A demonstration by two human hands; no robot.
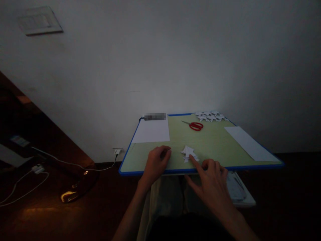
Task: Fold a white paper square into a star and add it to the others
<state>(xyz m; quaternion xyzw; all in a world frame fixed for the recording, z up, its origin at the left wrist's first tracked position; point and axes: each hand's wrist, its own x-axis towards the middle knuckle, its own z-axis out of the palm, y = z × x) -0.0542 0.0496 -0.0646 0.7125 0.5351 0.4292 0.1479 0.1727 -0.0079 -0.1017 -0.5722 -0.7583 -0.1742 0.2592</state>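
A small folded white paper figure, frog-like in shape (188,152), lies near the front edge of the table. My right hand (212,177) reaches in from the right, and its outstretched index fingertip touches the rear of the paper frog. The thumb is spread away below the table edge and the other fingers are bent; nothing is gripped. To the left of the figure, my left hand (155,164) rests at the table, loosely curled, with a gap between thumb and index finger. I see nothing in it.
On the green table (140,157) lie red-handled scissors (196,126), a white sheet (152,132) with a pixelated strip at its top, another white paper (249,142), and several folded paper figures (210,116) at back right. A cord runs to a wall plug (117,152).
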